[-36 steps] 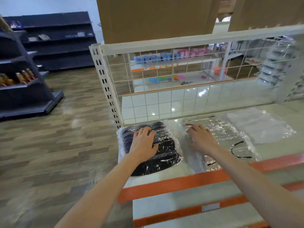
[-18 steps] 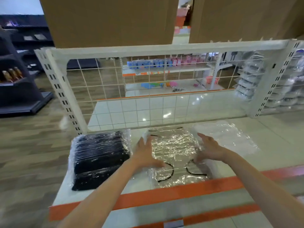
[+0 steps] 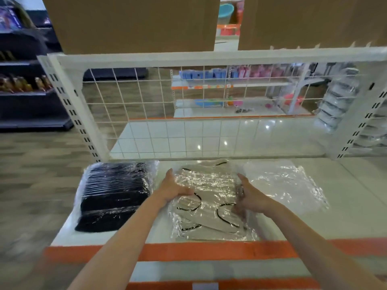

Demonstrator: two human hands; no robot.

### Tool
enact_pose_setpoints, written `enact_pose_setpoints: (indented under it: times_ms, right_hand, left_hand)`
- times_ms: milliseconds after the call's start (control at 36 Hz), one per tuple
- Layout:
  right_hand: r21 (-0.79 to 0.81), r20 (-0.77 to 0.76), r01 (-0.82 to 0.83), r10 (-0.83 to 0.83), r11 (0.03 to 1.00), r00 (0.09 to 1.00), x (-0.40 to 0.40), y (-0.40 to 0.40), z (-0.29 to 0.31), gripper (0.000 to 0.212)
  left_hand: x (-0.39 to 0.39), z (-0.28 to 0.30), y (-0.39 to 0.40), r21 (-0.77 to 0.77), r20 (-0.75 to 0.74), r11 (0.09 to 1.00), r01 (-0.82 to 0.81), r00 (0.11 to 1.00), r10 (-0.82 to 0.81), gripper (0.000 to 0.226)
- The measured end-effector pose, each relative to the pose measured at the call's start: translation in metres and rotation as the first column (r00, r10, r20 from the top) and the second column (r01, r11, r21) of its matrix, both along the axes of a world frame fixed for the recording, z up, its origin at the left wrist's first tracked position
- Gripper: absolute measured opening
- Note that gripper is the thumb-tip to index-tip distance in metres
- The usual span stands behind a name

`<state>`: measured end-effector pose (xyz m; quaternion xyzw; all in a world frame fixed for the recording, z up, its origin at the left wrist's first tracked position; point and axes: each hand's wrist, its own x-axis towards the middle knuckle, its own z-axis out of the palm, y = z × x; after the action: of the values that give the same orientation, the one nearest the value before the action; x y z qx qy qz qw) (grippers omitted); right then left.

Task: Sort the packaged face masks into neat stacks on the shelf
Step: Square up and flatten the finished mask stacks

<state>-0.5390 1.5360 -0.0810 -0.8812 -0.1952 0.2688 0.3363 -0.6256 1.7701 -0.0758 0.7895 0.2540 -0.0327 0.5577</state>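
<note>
Landmark: grey mask pack (image 3: 211, 197), lying flat in the middle of the shelf (image 3: 345, 185), near side at the orange front edge (image 3: 188, 251).
Left hand (image 3: 174, 188): against the pack's left edge, fingers pointing away along it, thumb laid over the top film. Judged a squaring hold, pushing the edge inward.
Right hand (image 3: 248, 198): against the pack's right edge, fingers fairly straight, pressing on the wrapping. Blurred; cannot tell if any finger hooks under.
Hands, state: both flattish, set one pack-width apart, bracketing the pack, not lifting it.
Black mask pack (image 3: 114, 195): left of the grey pack, just beside it, apart from the left hand. It sits as a thick tidy block, so likely already sorted.
Clear wrapped pack (image 3: 280, 185): right of the grey pack, touching or overlapping its far right corner; contents pale, hard to read.
Wire grid (image 3: 188, 122): behind the grey pack, serves as the back stop for the row.
Step in hand: aligning the grey pack between its neighbours.
Risk: slippery film may let loose masks slide inside.
</note>
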Motion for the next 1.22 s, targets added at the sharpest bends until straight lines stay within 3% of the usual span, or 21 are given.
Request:
enact_pose_setpoints:
  times_ms: [111, 278, 361, 472, 611, 722, 833, 889, 972, 1056, 1083, 1139, 1222]
  right_hand:
    - [-0.004, -0.017, 0.034, -0.034, 0.999, 0.999, 0.0, 0.004, -0.003, 0.116]
    - [-0.024, 0.012, 0.05, -0.05, 0.998, 0.999, 0.003, 0.003, -0.008, 0.111]
    - [-0.038, 0.019, 0.062, -0.061, 0.997, 0.998, 0.003, 0.004, -0.008, 0.112]
    - [-0.043, 0.0, 0.074, -0.074, 0.996, 0.997, 0.003, 0.005, -0.008, 0.118]
    - [-0.047, -0.009, 0.095, -0.096, 0.994, 0.995, 0.002, 0.005, -0.011, 0.112]
    - [-0.036, -0.056, 0.111, -0.113, 0.993, 0.992, -0.002, 0.008, -0.009, 0.109]
    - [0.067, -0.106, 0.103, -0.095, 0.992, 0.99, -0.003, 0.007, -0.011, 0.114]
    - [0.205, -0.162, 0.129, -0.096, 0.97, 0.982, -0.004, 0.009, -0.014, 0.112]
    - [0.504, -0.24, 0.303, -0.206, 0.809, 0.949, -0.006, 0.014, -0.01, 0.103]
    - [0.619, -0.337, 0.401, -0.233, 0.675, 0.912, -0.003, 0.018, -0.004, 0.124]
    - [0.633, -0.329, 0.387, -0.219, 0.67, 0.919, -0.001, 0.017, -0.002, 0.118]
    - [0.642, -0.295, 0.342, -0.191, 0.686, 0.936, 0.002, 0.016, 0.0, 0.084]
    - [0.705, -0.423, 0.415, -0.129, 0.575, 0.897, 0.003, 0.013, 0.006, 0.044]
  left_hand:
    - [0.002, 0.001, 0.003, -0.111, -0.007, 0.994, 0.004, 1.0, -0.005, 0.108]
    - [0.003, 0.009, 0.003, -0.252, -0.044, 0.968, 0.01, 0.999, -0.022, 0.112]
    - [0.005, 0.008, 0.007, -0.27, -0.026, 0.962, 0.045, 0.998, -0.054, 0.122]
    - [0.004, 0.005, 0.004, -0.271, 0.027, 0.962, 0.047, 0.999, -0.042, 0.094]
    - [0.001, 0.006, 0.003, -0.259, 0.113, 0.961, 0.101, 0.991, -0.074, 0.104]
    - [-0.01, 0.009, 0.0, -0.29, 0.15, 0.936, 0.198, 0.976, -0.16, 0.095]
    - [-0.02, 0.014, 0.0, -0.262, 0.203, 0.944, 0.202, 0.967, -0.151, 0.098]
    - [-0.022, 0.016, 0.004, -0.243, 0.219, 0.949, 0.2, 0.965, -0.147, 0.09]
    - [-0.026, 0.016, 0.016, -0.161, 0.241, 0.97, 0.184, 0.96, -0.143, 0.061]
    - [-0.035, 0.018, 0.025, -0.084, 0.271, 0.979, 0.187, 0.949, -0.158, 0.043]
    - [-0.038, 0.017, 0.028, -0.067, 0.277, 0.98, 0.186, 0.947, -0.161, 0.041]
    - [-0.044, 0.015, 0.032, -0.033, 0.277, 0.979, 0.201, 0.943, -0.184, 0.04]
    - [-0.05, 0.011, 0.037, -0.009, 0.241, 0.973, 0.232, 0.944, -0.224, 0.04]
